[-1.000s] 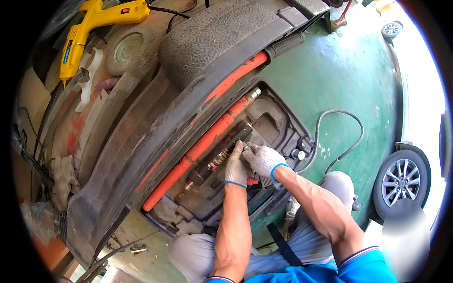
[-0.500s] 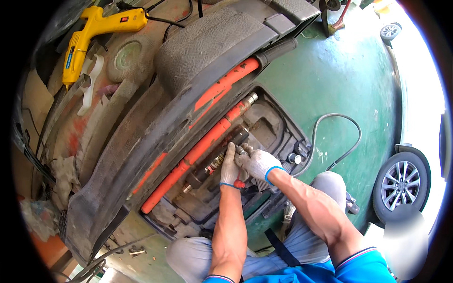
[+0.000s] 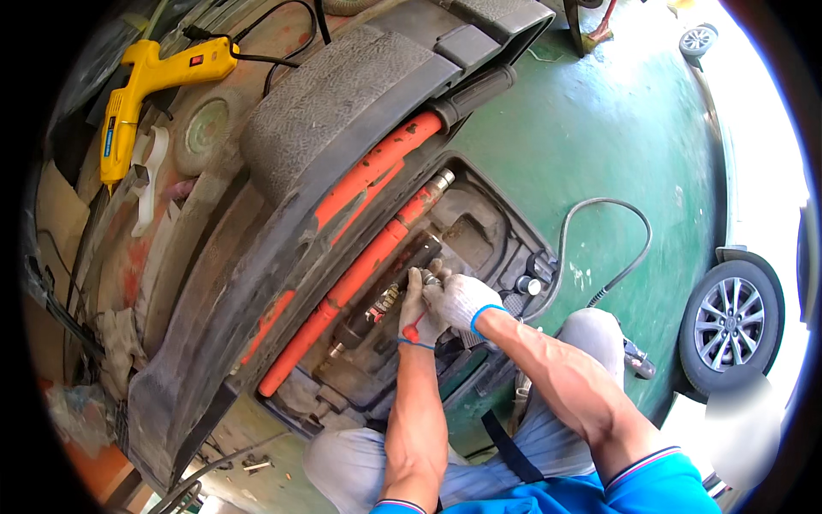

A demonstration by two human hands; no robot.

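Observation:
Both hands wear grey work gloves and meet over an open black moulded tool case [image 3: 492, 218] on the floor. My left hand [image 3: 417, 310] grips a small metal fitting [image 3: 428, 277] at the end of a dark cylinder [image 3: 390, 295] lying in the case. My right hand [image 3: 461, 298] closes on the same fitting from the right. Long orange tubes [image 3: 364, 265] lie in the case beside the cylinder.
A large black plastic wheel-arch liner [image 3: 282, 214] leans over the case's left side. A yellow glue gun [image 3: 150, 81] with a black cord lies at the upper left. A grey hose [image 3: 612, 248] curls on the green floor. A car wheel [image 3: 728, 321] stands at the right.
The view has shifted slightly; both hands have stayed together on the fitting in the case, working at it with small movements.

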